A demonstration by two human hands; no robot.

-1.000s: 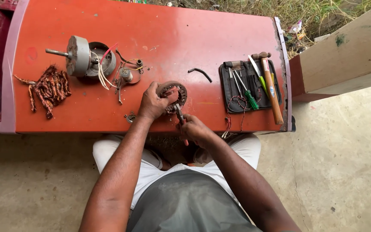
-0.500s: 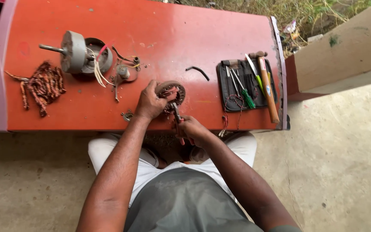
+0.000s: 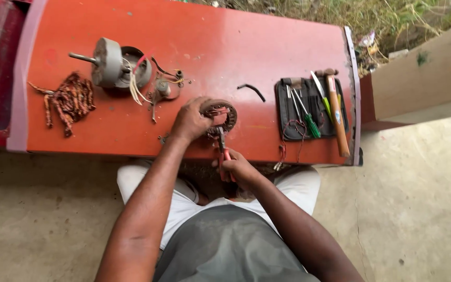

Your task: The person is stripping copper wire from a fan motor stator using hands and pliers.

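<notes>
The ring-shaped motor stator (image 3: 220, 114) lies near the front edge of the red table (image 3: 267, 47), pressed down by the left hand (image 3: 193, 120). The right hand (image 3: 238, 166) grips red-handled pliers (image 3: 222, 143) whose nose reaches the stator. A black tool pouch (image 3: 309, 107) lies well right.

The person wears a grey top, plain and unmarked, that fills the lower middle of the view. Below it show white shorts or trousers, pale cloth spread to both sides over the legs. Both forearms are bare, with no sleeves reaching them, no watch and no bracelet. The left hand (image 3: 193, 121) and the right hand (image 3: 238, 168) are ungloved, and no ring can be made out on the fingers.
</notes>
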